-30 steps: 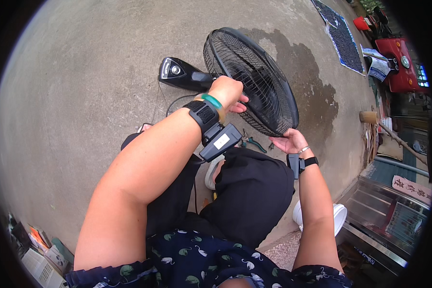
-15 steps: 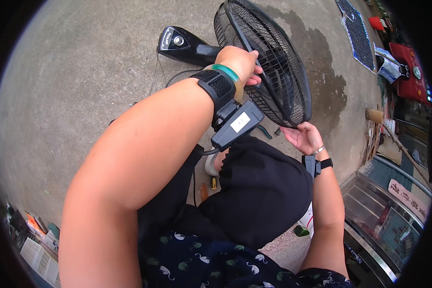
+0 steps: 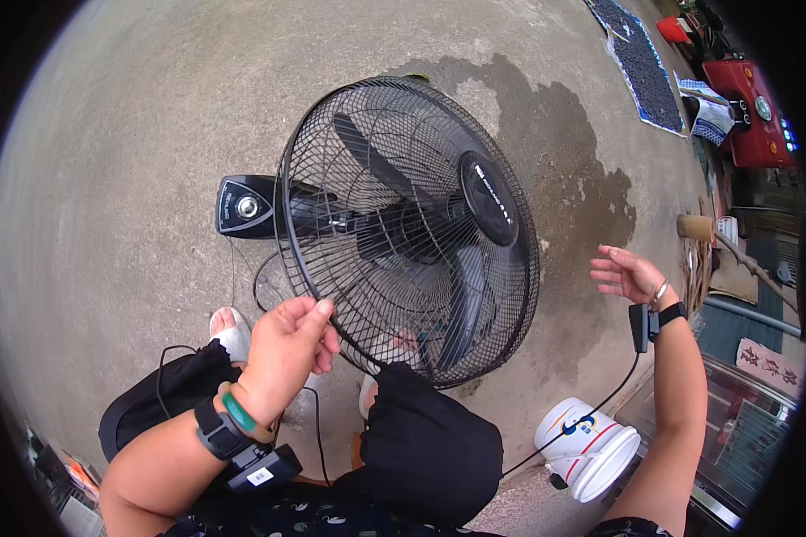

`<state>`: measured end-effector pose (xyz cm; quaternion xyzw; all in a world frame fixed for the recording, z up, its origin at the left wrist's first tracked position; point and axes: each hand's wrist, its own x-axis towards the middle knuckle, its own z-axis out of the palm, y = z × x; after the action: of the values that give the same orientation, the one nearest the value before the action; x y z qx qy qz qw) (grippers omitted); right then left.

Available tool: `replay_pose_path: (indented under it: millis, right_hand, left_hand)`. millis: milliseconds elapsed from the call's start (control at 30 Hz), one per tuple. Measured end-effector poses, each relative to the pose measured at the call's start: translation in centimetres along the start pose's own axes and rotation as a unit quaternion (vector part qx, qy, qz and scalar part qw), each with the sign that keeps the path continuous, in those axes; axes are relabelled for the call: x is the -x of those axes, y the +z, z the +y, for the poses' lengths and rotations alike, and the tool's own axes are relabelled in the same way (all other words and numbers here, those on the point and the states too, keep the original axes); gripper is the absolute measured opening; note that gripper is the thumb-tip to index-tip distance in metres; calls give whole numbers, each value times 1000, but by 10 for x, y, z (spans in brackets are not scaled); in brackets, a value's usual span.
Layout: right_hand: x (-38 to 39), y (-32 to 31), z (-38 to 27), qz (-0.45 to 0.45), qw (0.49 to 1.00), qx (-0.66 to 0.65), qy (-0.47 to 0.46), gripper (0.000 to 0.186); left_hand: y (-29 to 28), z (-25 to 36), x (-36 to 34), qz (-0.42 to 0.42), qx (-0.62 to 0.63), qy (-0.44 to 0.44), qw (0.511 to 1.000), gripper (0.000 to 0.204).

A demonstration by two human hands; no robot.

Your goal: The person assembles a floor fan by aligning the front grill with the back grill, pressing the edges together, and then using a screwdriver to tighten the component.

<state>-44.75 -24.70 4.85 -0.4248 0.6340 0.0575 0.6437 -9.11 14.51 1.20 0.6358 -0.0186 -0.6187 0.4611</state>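
A black electric fan (image 3: 448, 192) faces partly to the right, its round wire guard enclosing dark blades. Its control box (image 3: 244, 207), with a silver knob, sticks out to the left behind the guard. My left hand (image 3: 288, 340) is at the guard's near left rim, thumb and fingers pinched on the edge; the fingertips are partly hidden. Off to the right of the fan, my right hand (image 3: 631, 275) is in the air with fingers stretched out, holding nothing.
A white bucket (image 3: 575, 438) lies tilted near my right forearm. A wet patch (image 3: 582, 170) darkens the concrete beyond the fan. Along the right are a wooden mallet (image 3: 695, 227), a red vehicle (image 3: 748, 112) and a glass-fronted cabinet (image 3: 734, 430). Both my feet are close to the fan.
The fan has come nearer and turned, so its front now shows. My left hand has moved down and left along with it. My right hand has left the rim and moved right.
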Motion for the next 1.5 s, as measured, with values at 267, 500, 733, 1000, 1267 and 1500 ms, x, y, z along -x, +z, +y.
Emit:
replay_pose_path:
  millis: [267, 500, 733, 1000, 1267, 1500]
  right_hand:
    - [-199, 53, -34, 5, 989, 140, 40, 61]
    - [-217, 79, -6, -183, 981, -52, 31, 51]
    - [-226, 83, 12, -130, 989, -69, -32, 44]
    - [-231, 78, 14, -143, 988, -35, -55, 50]
    - [-218, 97, 11, -122, 992, -5, -45, 63]
    - [-205, 92, 12, -143, 988, 7, -48, 76]
  left_hand:
    - [-32, -19, 17, 16, -69, -6, 997, 20]
    - [-32, -11, 12, 21, -89, -3, 996, 22]
    - [-23, 5, 17, 35, -154, 5, 987, 22]
    - [-32, -13, 14, 27, -201, 123, 971, 28]
    - [-25, -2, 21, 71, -201, 91, 973, 23]
    - [-25, -7, 13, 99, -56, 22, 993, 7]
